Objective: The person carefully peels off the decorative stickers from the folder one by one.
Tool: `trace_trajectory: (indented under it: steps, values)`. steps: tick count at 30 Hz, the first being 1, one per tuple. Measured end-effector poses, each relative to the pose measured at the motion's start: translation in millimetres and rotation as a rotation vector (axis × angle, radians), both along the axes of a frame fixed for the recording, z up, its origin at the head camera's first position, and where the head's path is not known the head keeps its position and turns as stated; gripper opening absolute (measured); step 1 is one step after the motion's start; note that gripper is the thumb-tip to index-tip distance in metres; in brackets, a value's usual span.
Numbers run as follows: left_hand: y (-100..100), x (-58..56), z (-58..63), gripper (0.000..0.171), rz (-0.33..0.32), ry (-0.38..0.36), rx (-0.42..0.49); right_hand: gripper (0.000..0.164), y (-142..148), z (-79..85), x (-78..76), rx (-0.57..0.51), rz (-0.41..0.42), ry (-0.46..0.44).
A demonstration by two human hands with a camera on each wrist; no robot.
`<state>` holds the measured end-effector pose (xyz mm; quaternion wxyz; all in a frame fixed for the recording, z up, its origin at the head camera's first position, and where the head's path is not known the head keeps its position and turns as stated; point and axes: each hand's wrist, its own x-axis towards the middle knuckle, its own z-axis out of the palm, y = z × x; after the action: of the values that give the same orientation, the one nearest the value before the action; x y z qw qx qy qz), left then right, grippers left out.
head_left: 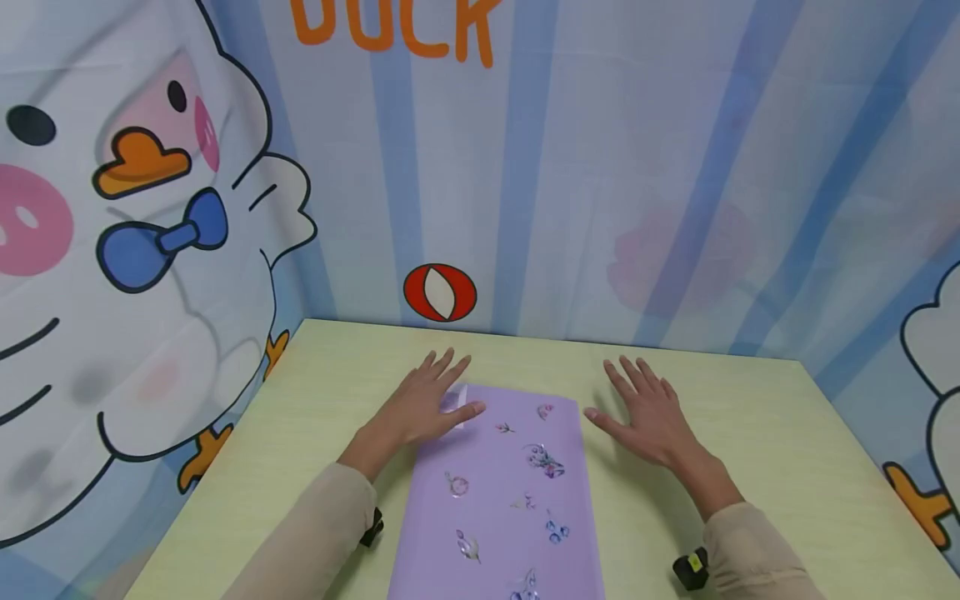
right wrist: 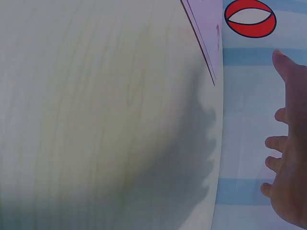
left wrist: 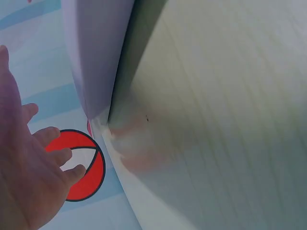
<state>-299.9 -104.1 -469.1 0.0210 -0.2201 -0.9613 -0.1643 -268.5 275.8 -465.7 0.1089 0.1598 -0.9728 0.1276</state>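
Note:
On the table lies a flat lilac sheet or folder (head_left: 502, 492) printed with small flowers and jewel-like pictures; its near end runs out of the head view. My left hand (head_left: 420, 408) hovers over its far left corner, fingers spread, the thumb over a whitish clear piece (head_left: 454, 403) there. Just beyond the right edge, my right hand (head_left: 648, 421) is held above the table with fingers spread and nothing in them. In the left wrist view the lilac item (left wrist: 96, 52) shows a raised side beside the left hand (left wrist: 29, 177). The right wrist view shows its corner (right wrist: 208, 33).
The pale yellow wood-grain table (head_left: 765, 467) extends on both sides. Behind it hangs a blue-striped cloth backdrop (head_left: 465, 167) with a large white duck (head_left: 217, 333) at left and a red-and-white ball (head_left: 439, 292). Dark wrist cameras (head_left: 691, 568) sit under the sleeves.

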Motion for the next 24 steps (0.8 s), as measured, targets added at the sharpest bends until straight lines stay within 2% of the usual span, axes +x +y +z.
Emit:
trace_trajectory:
  steps: [12,20,24]
  values:
    - [25,7.6,-8.2,0.102,-0.120,-0.004,-0.126,0.087,-27,4.9,-8.7,-0.042,0.076,0.029]
    - [30,9.3,-13.6,0.099,-0.148,0.008,-0.196,0.086,-42,5.6,-11.9,-0.026,0.120,0.058]
    - [30,9.6,-16.8,0.098,-0.147,0.011,-0.205,0.082,-49,3.1,-13.2,-0.051,0.141,0.036]
